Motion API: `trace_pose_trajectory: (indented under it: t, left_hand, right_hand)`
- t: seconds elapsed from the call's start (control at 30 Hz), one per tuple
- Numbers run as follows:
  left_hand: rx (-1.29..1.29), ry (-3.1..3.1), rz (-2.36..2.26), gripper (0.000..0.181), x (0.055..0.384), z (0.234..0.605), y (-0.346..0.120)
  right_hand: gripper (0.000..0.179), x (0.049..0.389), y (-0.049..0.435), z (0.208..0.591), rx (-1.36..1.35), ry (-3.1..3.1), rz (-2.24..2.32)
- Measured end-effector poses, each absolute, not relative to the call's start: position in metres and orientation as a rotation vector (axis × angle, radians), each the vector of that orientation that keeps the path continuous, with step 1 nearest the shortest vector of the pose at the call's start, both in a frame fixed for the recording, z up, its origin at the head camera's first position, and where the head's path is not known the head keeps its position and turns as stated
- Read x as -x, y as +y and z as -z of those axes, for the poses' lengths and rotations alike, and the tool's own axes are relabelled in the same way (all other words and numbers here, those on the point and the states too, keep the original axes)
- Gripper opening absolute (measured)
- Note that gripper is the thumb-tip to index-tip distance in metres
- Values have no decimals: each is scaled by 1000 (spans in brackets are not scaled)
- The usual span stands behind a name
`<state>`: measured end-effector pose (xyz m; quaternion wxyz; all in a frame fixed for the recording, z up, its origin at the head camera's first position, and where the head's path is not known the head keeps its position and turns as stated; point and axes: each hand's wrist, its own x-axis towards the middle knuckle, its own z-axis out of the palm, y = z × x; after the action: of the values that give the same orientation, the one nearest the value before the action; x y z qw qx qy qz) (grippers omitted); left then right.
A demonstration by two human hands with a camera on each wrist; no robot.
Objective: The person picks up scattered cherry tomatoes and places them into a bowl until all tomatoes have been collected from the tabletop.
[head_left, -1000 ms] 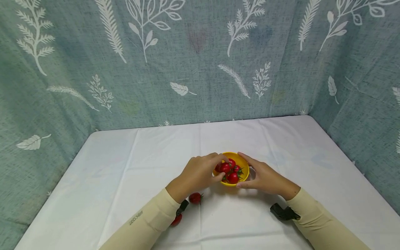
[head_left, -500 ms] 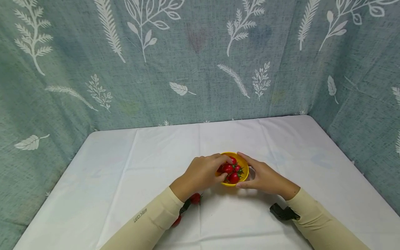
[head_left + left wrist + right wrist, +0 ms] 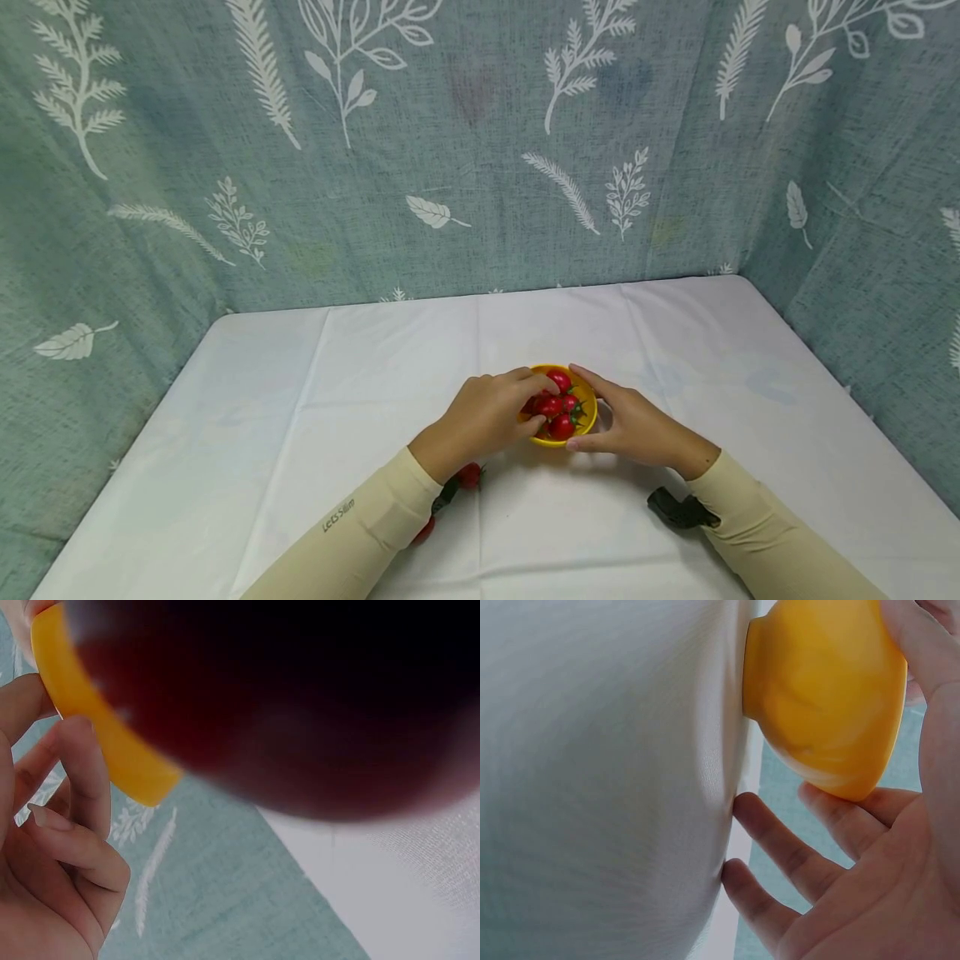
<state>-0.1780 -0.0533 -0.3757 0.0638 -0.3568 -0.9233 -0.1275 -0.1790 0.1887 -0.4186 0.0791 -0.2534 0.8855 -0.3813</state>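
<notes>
A yellow bowl (image 3: pixel 587 427) holds several small red tomatoes (image 3: pixel 562 427) with green stems. Over its left side is my left hand (image 3: pixel 483 414), thumb and index finger around a tomato (image 3: pixel 549 406) in the bowl. The left wrist view shows that hand's (image 3: pixel 56 847) other fingers curled by the bowl's wall (image 3: pixel 142 769); a dark red blur (image 3: pixel 225 735) hides much there. My right hand (image 3: pixel 637 423) grips the bowl's right side between thumb and index finger. In the right wrist view, two lower fingers of this hand (image 3: pixel 855 877) touch the cloth beside the bowl (image 3: pixel 821 697).
Two more tomatoes lie on the white cloth, one (image 3: pixel 469 476) by the left wrist and one (image 3: pixel 423 530) partly under the left forearm. Dark straps (image 3: pixel 682 510) sit at both wrists. A green leaf-patterned curtain (image 3: pixel 465 167) surrounds the white-covered table (image 3: pixel 375 358).
My left hand has moved slightly right, farther over the bowl, and the tomatoes under its fingers have shifted right. The right hand and bowl have stayed nearly still.
</notes>
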Motion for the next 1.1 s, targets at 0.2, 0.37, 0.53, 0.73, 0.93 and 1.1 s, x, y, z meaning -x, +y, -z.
trace_pose_trajectory:
  t: [0.2, 0.37, 0.53, 0.73, 0.93, 1.1]
  left_hand:
    - [1087, -2754, 375, 36, 177, 374, -60]
    - [1081, -2713, 396, 35, 173, 372, -72]
    - [1032, -2740, 362, 36, 167, 371, -86]
    - [936, -2865, 343, 33, 155, 369, -100]
    - [903, -2913, 321, 27, 145, 370, -116]
    - [904, -2945, 326, 27, 137, 373, -128]
  right_hand:
    - [106, 179, 188, 418, 756, 2652, 1138]
    - [105, 179, 187, 417, 749, 2660, 1135]
    - [105, 179, 186, 416, 732, 2662, 1119]
    - [106, 178, 186, 416, 715, 2663, 1106]
    - [105, 178, 186, 416, 723, 2671, 1113]
    - [105, 178, 186, 417, 728, 2669, 1115]
